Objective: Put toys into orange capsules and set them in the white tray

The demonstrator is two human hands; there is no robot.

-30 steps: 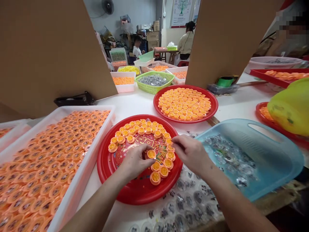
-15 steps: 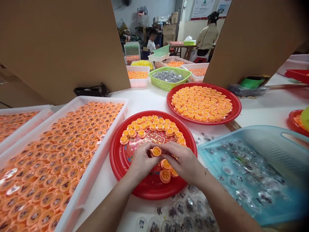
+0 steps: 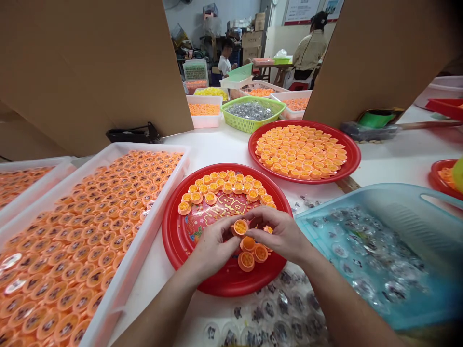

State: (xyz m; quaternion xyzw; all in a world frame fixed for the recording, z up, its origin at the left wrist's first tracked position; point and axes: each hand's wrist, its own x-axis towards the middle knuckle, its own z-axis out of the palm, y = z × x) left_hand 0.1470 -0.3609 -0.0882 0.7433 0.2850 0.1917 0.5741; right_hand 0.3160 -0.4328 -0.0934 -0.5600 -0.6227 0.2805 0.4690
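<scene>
A small orange toy cup [image 3: 240,227] with yellow bits inside is held over the near red plate [image 3: 173,241], its opening tilted toward me. My left hand [image 3: 213,248] grips its left side between thumb and fingers. On the other side, my right hand [image 3: 280,233] is curled in, thumb and forefinger at the cup's right edge; its other fingertips are hidden. Below my right hand, several filled orange cups [image 3: 246,260] rest on the plate. More of them form a curved band along its far side. Loose yellow bits are scattered over the plate's printed middle.
At left, a white tray [image 3: 144,226] holds rows of orange cups with printed lids. Another red plate [image 3: 356,164] of filled cups stands behind. A blue basket [image 3: 376,193] with clear printed discs is at right; more clear discs [image 3: 269,308] lie in front. Two people sit in the background.
The cup and both hands have shifted slightly right within the view. My right hand's fingers have opened out somewhat around the cup's right side. The whole view has shifted a little.
</scene>
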